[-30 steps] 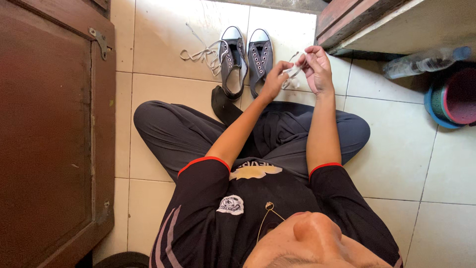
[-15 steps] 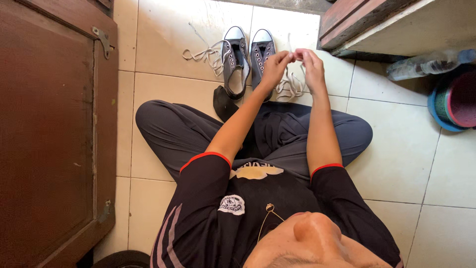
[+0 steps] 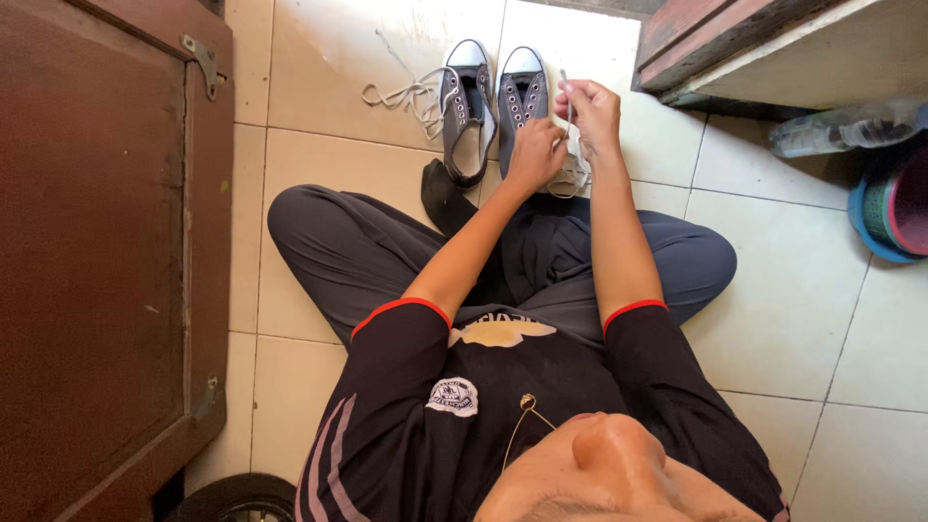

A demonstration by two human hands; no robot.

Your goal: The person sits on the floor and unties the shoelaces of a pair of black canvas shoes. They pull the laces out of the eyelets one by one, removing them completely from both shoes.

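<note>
Wooden door (image 3: 97, 251) far left. On the tiled floor (image 3: 329, 193), loose lace (image 3: 401, 94) beside the left shoe (image 3: 466, 111); right shoe (image 3: 522, 97) next to it, toes pointing away. Left hand (image 3: 535, 155) sits over right shoe's heel end, fingers closed on white lace (image 3: 568, 174). Right hand (image 3: 590, 114) just right of that shoe, fingers pinching the lace end, lace running up-down. Left hand nearer the eyelets. Bottle (image 3: 841, 126) and basins (image 3: 894, 208) far right.

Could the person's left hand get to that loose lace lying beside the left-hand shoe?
Probably yes. The left hand sits by the shoes, and the loose lace lies on bare tile just past the left shoe. Nothing blocks it, though the hand is busy pinching another white lace.
</note>
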